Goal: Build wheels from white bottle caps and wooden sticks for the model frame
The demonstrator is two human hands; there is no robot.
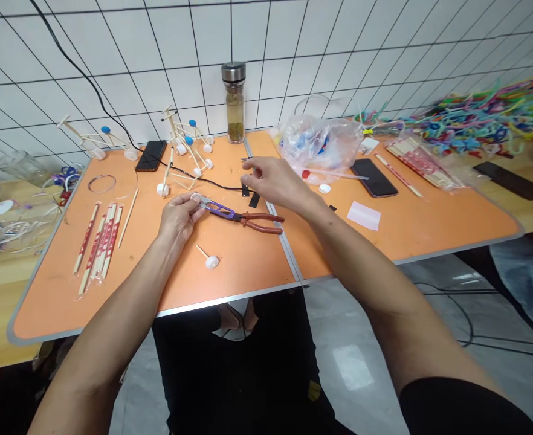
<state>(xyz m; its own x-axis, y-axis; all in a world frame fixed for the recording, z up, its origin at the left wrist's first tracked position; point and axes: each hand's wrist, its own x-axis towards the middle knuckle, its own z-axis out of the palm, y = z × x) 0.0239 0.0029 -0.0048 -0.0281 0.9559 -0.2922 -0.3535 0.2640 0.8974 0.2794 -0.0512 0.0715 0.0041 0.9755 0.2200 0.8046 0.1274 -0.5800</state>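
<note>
My left hand (181, 216) pinches a small white round cap (196, 197) between thumb and fingers, low over the orange table. Right beside it lies a purple-framed cutting tool (221, 209), touching or nearly touching the fingers. Pliers with red-brown handles (261, 222) lie partly under that tool. My right hand (271, 180) is raised above the table with its fingers curled together; a tiny dark metal piece shows at the fingertips, too small to name. Under it are black strips (254, 199). Closer to me lies a short stick with a white cap (211, 261).
Wrapped chopsticks (107, 241) lie at left, stick-and-cap frames (187, 145) behind. A glass tea bottle (234, 106) stands by the wall. To the right are a plastic bag (318, 145), a phone (375, 177) and white paper (364, 215). A black cable (180, 172) crosses the table.
</note>
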